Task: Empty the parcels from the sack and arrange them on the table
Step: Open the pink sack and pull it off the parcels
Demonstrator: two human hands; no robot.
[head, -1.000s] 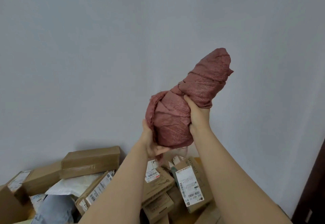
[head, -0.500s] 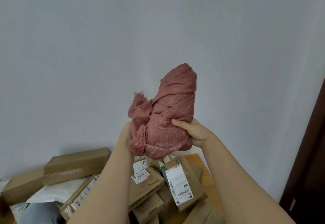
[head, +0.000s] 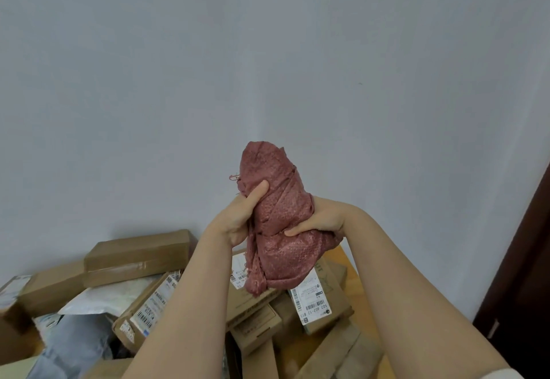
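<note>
Forearms fill lower frame, hiding part of my parcels (head: 253, 322). Grey poly bag (head: 77, 346) nearest left, white mailer (head: 119, 298) behind it. Left hand (head: 238, 217) wraps rolled red sack (head: 279, 229) from left, thumb up on weave. Right hand (head: 320, 219) clamps it from right, fingers curled round. Sack held in air above pile, blocking my view of boxes beneath. Labelled box (head: 321, 298) just under sack. Table (head: 354, 277) shows right of pile. Long brown box (head: 140, 256) at back by wall (head: 268, 51). Dark door (head: 523, 259) far right.
</note>
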